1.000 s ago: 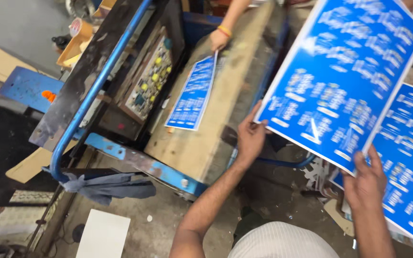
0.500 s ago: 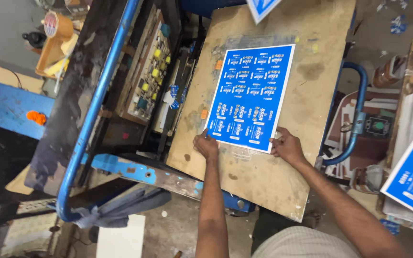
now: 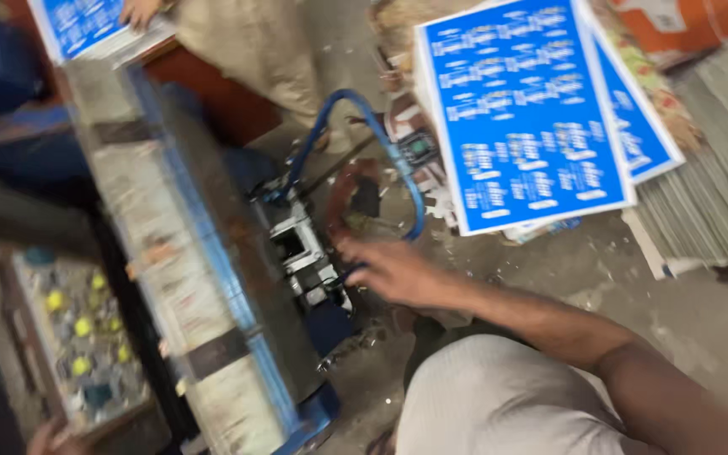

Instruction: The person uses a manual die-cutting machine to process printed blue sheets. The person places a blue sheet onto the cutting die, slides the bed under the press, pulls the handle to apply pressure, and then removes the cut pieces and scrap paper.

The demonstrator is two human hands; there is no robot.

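Blue printed sheets (image 3: 524, 109) lie stacked well beyond the machine's blue curved handle (image 3: 381, 143). Your right hand (image 3: 393, 270) hovers just below that handle, fingers loosely spread, grasping nothing. Your left hand is out of view.

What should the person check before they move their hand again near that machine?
1. Right hand clear of the machine's grey metal parts: not ok, the fingertips are right beside them.
2. Right hand empty: ok, open, holding nothing.
3. Left hand in sight: cannot tell, out of view.
4. Blue printed sheets stacked off the machine: ok, piled to the side.
5. Other person's hand away: ok, resting on sheets at the far end.
6. Blue curved handle free: ok, nothing grips it.
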